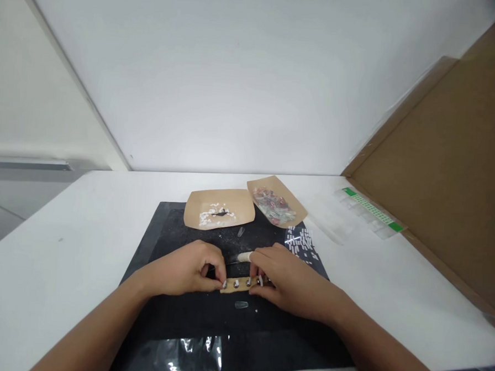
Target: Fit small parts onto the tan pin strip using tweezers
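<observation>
A tan strip (230, 287) with several round metal studs lies on the black mat, with small whitish pieces standing on some studs. My left hand (197, 267) pinches at the strip's left end, thumb and index finger closed on a small whitish piece at the end stud. My right hand (282, 273) grips the strip's right part, its fingers bent around it and hiding that end. A cream-coloured cover (244, 257) shows at a fingertip of this hand. A clear nail tip (242, 305) lies just in front of the strip.
Behind my hands are a cardboard tray (192, 207) with white bits and another tray (253, 185) with plastic packets. White label pieces (300, 241) lie on the black mat (174, 320). A clear case with a green strip (373, 210) stands right, beside a cardboard panel (452, 146).
</observation>
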{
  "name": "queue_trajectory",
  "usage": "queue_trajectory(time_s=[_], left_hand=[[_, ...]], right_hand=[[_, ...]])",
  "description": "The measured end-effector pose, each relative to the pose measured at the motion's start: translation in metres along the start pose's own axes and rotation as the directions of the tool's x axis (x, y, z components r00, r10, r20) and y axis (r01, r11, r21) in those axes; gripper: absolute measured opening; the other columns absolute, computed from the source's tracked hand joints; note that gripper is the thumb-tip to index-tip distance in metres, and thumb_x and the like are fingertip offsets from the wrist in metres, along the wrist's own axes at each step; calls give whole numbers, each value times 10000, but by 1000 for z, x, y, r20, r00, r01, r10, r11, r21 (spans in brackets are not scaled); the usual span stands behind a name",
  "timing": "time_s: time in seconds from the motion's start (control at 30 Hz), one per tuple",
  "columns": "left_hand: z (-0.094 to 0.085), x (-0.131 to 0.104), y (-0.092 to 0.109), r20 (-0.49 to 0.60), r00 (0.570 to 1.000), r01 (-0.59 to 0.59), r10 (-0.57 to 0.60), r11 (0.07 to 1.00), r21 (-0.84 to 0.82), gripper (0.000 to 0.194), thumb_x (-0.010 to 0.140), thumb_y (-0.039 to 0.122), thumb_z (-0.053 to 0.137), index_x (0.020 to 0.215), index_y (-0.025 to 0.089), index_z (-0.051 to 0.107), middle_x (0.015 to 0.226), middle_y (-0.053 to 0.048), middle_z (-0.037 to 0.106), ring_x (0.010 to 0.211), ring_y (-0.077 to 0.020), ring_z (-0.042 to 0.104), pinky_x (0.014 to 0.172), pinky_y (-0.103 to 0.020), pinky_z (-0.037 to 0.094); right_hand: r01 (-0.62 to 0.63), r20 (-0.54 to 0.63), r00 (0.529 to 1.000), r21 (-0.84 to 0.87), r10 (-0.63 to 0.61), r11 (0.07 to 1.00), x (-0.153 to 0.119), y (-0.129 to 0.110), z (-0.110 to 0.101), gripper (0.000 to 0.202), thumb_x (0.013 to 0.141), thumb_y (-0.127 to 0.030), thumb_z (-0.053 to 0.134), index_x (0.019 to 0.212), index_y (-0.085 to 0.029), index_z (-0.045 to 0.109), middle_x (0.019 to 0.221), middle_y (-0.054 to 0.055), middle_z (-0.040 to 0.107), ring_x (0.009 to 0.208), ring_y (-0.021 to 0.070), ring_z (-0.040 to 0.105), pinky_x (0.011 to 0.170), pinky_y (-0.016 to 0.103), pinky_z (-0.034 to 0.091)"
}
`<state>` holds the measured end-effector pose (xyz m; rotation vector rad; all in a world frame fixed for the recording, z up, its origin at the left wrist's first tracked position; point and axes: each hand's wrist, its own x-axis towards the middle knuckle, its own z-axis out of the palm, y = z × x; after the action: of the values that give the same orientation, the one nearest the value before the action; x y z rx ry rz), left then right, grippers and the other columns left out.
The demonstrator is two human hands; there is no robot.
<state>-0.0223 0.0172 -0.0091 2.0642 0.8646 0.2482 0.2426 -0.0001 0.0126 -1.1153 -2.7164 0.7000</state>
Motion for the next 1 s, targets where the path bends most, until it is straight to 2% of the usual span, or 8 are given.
queue_trajectory(time_s=[0.27,0.37,0.47,0.6,0.83,1.0], left_hand=[[0,0,2,1,1000,4,-4,999,44,120,820,136,728,890,218,780,880,15,701,635,-82,571,564,-186,424],[-4,-2,1,-9,1000,-6,6,999,46,80,852,188,741,905,221,789,876,5,698,640,-87,573,563,-190,422],[-11,-4,-1,-34,999,-35,36,999,40,84,905,270,731,937,225,795,900,-14,713,736,-115,626,637,-204,454],[-20,-5,-3,-109,992,-58,65,997,58,217,999,352,617,989,208,779,935,-40,736,833,-150,667,753,-244,492],[-13,0,4,-210,971,-73,114,978,195,412,1090,351,404,845,190,694,870,-17,715,838,-155,647,836,-283,474],[-7,0,2,-285,952,-45,112,972,231,381,1104,329,337,930,199,650,893,-6,694,826,-151,637,821,-291,473]], right_hand=[[-13,-8,1000,16,13,1000,-1,0,1,198,851,-235,784,908,-213,596,951,-9,693,900,192,597,800,316,385],[-16,-2,1000,9,16,1000,-1,-1,0,203,858,-257,783,906,-213,591,954,-3,694,886,194,595,793,318,383],[-6,3,1000,-13,6,1000,-1,-3,-2,204,860,-253,779,917,-214,587,965,2,690,892,195,589,793,318,384],[11,-6,1000,-32,-11,999,-3,-5,-4,288,804,-270,826,938,-218,576,995,-2,681,899,196,579,796,316,387],[34,-157,987,-28,-38,999,-3,-11,0,376,784,-325,809,1046,-214,563,1016,15,658,912,208,580,811,336,367],[54,-222,973,-62,-67,997,3,-14,16,338,813,-339,789,1012,-214,546,1000,3,653,891,207,557,801,344,331]])
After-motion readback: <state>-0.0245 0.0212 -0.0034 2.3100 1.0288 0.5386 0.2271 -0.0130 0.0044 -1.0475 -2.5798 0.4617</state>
